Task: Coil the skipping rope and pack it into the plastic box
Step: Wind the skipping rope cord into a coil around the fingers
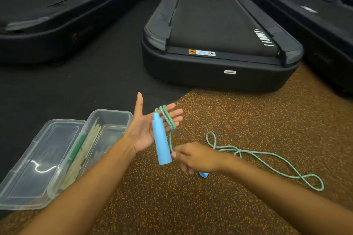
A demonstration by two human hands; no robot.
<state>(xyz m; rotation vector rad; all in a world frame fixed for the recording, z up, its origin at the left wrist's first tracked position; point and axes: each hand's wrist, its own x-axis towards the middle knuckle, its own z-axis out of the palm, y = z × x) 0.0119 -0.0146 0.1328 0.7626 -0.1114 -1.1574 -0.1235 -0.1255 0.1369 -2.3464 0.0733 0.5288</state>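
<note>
**Coiling stage, early turns.** Your left hand (142, 131) is spread flat, palm up and fingers straight, and serves as the former. Two turns of the skipping rope (168, 118) are wound round its fingers. One blue handle (162, 141) lies across the palm, its butt hanging past the heel of the hand.

Your right hand (196, 157) pinches the rope just below those turns, fingers curled. A second handle (204, 174) shows beneath it; whether it is gripped or lies on the floor cannot be told. Most of the rope lies slack in loops on the speckled floor (210, 206) to your right.

The plastic box (110, 114) stands open beside your left forearm, its lid (38, 158) folded out to the left. It holds no rope.

**Next move, as judged.** Carry the pinched length up and over the fingers for another turn. Keep it taut enough that the turns do not slide off the straight fingers, and draw in slack without letting the floor loops knot.
</note>
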